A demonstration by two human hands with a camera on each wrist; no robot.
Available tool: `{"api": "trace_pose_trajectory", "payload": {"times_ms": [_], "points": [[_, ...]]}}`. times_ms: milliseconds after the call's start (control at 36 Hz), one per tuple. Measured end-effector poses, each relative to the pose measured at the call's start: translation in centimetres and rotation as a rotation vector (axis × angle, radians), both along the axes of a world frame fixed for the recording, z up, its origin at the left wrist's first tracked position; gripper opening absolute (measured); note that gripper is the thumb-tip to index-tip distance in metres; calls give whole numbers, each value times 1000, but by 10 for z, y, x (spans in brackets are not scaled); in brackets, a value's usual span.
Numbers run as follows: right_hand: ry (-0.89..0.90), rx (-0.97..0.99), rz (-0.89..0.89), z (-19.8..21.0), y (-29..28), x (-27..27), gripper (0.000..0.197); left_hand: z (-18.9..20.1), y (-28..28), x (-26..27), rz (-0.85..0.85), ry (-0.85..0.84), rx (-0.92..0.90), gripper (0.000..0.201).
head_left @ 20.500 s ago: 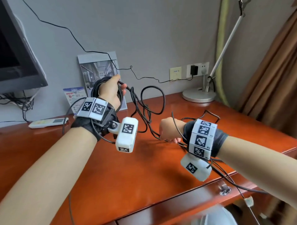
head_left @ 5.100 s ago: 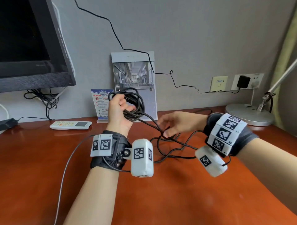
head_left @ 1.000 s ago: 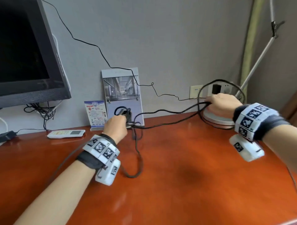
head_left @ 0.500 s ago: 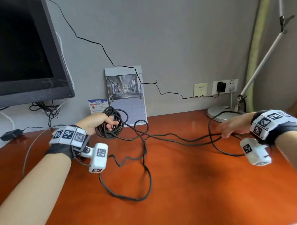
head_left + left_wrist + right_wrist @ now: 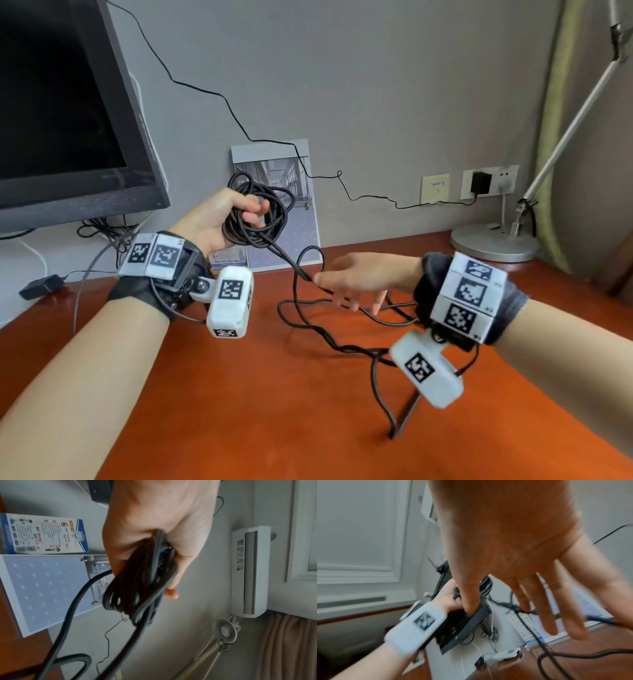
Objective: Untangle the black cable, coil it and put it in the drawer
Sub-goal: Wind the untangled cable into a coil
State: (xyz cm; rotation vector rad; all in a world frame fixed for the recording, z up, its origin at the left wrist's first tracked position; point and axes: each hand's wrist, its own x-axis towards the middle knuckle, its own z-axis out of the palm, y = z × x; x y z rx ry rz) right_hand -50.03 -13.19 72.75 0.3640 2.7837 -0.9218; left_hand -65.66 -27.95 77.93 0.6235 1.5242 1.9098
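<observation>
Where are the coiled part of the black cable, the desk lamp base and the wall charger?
black cable (image 5: 255, 219): head view, on the coiled loops gripped by the left hand (image 5: 214, 221).
desk lamp base (image 5: 493, 241): head view, on the round metal disc's top.
wall charger (image 5: 480, 182): head view, on the black plug body in the socket.

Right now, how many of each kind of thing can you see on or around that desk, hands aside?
Black cable being coiled: 1
Monitor: 1
Desk lamp: 1
Calendar: 1
Leaflet card: 1
Plugged-in charger: 1
Power brick: 1
Total: 7
</observation>
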Motion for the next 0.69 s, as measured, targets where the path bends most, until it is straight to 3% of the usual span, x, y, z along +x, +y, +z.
{"api": "trace_pose_trajectory", "payload": {"times_ms": [83,139,194,278,361,417,472,611,639,694], "points": [[-201,306,135,-4,-18,-3,90,11,-4,2,43,-109,116,20],[-312,532,176,-13,-22,0,104,21,-9,3,105,-202,247,17],[-350,690,200,-24,-19,7,99,33,-17,3,180,-246,381,20],[-386,769,248,-43,-7,11,44,48,-27,6,257,-150,471,26],[-409,752,225,-54,9,14,16,61,-30,9,290,-197,484,33],[-394,751,186,-60,26,14,23,65,-40,2,299,-103,467,27],[-355,751,122,-63,49,14,28,69,-51,-11,322,-127,505,19],[-172,897,-133,-52,95,16,32,72,-56,-12,359,-118,487,20],[-147,929,-151,-47,99,15,39,71,-52,-11,380,-100,473,21],[-163,902,-168,-36,102,13,73,70,-41,-9,393,-131,492,23]]}}
